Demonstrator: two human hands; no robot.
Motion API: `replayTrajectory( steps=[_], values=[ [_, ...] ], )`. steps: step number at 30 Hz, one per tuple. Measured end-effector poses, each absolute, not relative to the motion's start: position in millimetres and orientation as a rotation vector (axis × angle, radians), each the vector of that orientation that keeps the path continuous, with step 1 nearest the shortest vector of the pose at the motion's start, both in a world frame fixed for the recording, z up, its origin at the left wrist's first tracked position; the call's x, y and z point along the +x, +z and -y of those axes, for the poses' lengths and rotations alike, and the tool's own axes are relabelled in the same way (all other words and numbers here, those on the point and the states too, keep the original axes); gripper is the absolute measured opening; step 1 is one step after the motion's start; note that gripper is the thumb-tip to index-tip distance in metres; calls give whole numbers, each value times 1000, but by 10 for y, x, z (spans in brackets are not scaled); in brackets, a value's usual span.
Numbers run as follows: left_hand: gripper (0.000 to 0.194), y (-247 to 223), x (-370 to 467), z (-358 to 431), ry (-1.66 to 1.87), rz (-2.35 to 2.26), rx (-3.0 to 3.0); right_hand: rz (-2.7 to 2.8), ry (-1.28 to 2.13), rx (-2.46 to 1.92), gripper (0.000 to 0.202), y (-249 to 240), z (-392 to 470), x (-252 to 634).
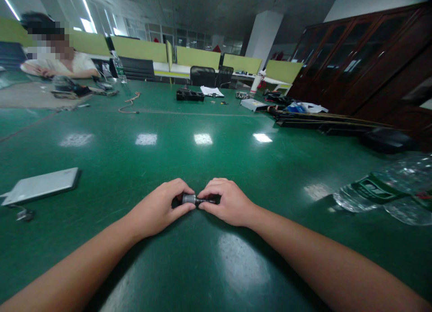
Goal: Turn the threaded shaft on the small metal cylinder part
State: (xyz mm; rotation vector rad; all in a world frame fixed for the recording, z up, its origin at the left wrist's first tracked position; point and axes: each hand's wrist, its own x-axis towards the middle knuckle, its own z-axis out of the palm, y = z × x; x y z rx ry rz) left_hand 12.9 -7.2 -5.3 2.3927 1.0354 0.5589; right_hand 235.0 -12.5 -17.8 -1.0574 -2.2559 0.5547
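A small metal part (189,198), a silvery cylinder with a thin dark shaft on its right, lies level between both hands just above or on the green table (175,154). My left hand (165,204) pinches the cylinder between thumb and fingers. On the shaft side, my right hand (227,202) is closed, its thumb and fingers round the shaft. The fingertips of the two hands nearly meet. Whether the part touches the table is hard to tell.
A white flat device (45,184) with a cable lies at the left. Plastic bottles (371,190) lie at the right. Farther back are a black tray-like part (190,95), a cord (128,106), long dark strips (324,123) and a seated person (64,62).
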Motion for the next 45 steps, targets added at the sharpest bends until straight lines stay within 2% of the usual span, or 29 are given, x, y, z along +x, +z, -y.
replayTrajectory(
  steps=[45],
  values=[
    [20,-59,38,25,547,-1079,2401,2182,571,-1123,12,-199,122,2395]
  ],
)
